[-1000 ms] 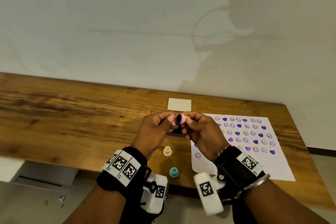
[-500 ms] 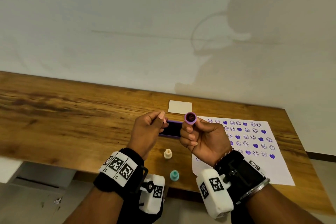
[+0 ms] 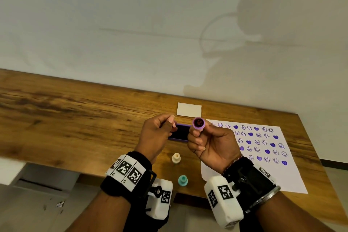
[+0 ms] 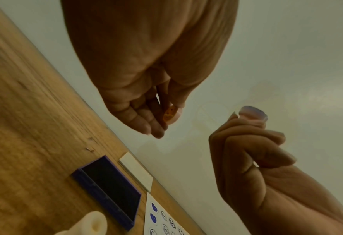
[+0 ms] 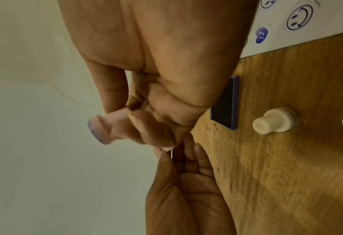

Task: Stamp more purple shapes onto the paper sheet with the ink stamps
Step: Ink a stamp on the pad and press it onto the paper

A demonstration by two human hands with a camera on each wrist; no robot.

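Stamps stand nearest: a teal stamp (image 3: 182, 180) at the table (image 3: 75, 118) edge, a cream stamp (image 3: 176, 158) beyond. Above them both hands are raised. The right hand (image 3: 212, 147) grips a pink stamp (image 3: 198, 123), inked face up; the left hand (image 3: 156, 137) pinches a small round piece (image 4: 169, 115). Farther lie the open purple ink pad (image 3: 179, 134), dark inside, the stamped paper sheet (image 3: 263, 156) and a white card (image 3: 189, 109).
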